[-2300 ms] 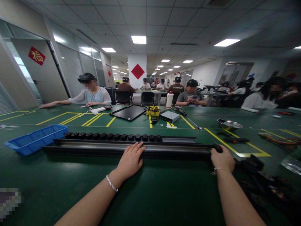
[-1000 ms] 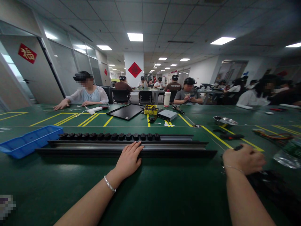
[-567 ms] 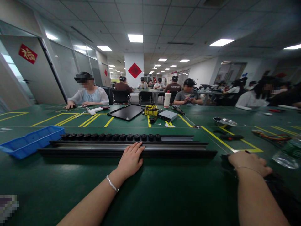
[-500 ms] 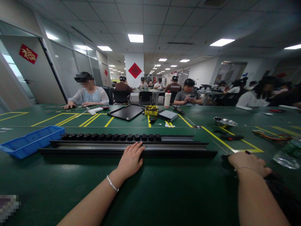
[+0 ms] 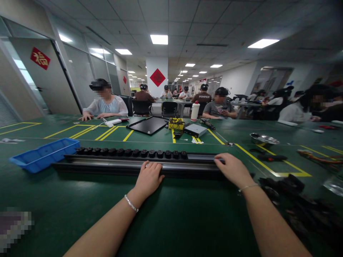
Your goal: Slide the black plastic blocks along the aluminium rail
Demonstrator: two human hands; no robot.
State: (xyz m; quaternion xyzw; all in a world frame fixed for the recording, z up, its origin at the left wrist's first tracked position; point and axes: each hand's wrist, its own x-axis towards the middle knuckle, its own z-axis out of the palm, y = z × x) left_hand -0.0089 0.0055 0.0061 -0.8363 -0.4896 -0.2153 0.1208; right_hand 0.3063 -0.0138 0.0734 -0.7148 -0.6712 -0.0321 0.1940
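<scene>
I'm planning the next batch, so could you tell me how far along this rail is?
Done: modules in a row fill most of the back rail. In hand: the left hand rests on the front rail; the right hand reaches the back rail's bare right stretch. Left: that stretch; loose black parts lie nearby.

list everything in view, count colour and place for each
rail: one, black, long, across the green table before the person
round parts: a row, black, along the rail's far side
tray: one, blue, by the rail's left end
flat panel: one, black, further back, centre
box: one, grey, right of the panel
bottle: one, white, behind the box
bowl: one, metal, back right
loose parts: a pile, black, near right
co-workers: several, seated at the far side
left hand: one, flat on the rail's middle
right hand: one, over the rail's right end, grip unclear
</scene>
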